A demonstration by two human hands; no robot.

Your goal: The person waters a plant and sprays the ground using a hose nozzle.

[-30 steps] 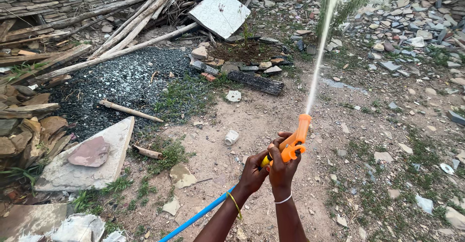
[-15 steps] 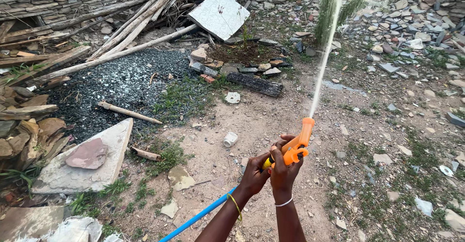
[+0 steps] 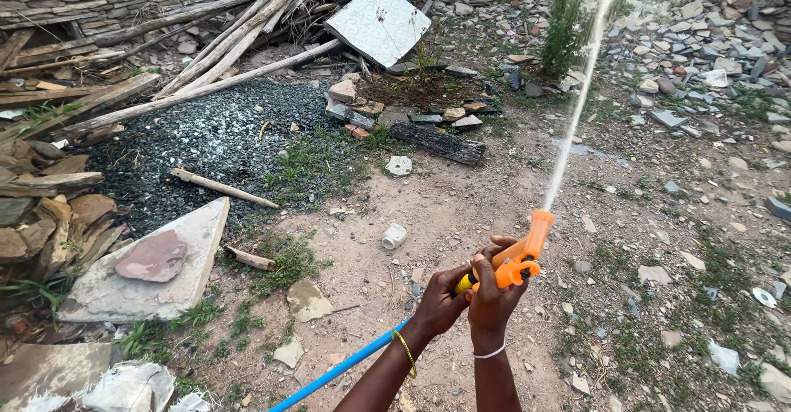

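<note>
An orange spray nozzle [image 3: 525,251] sits on the end of a blue hose [image 3: 334,372] that runs down to the bottom edge. My right hand [image 3: 496,297] grips the nozzle's handle from below. My left hand [image 3: 442,301] holds the yellow joint just behind it. A thin jet of water [image 3: 577,103] shoots from the tip up and away to a tall green plant [image 3: 570,25] among the stones.
Bare dirt with loose stones lies all around. A grey gravel patch [image 3: 206,140] and leaning wooden poles [image 3: 222,41] fill the left. A flat stone slab [image 3: 144,268] lies at near left, a charred log [image 3: 437,142] and a white tile [image 3: 379,21] farther off.
Both hands and the nozzle have shifted a little to the right and lower in view. The water jet now lands further right.
</note>
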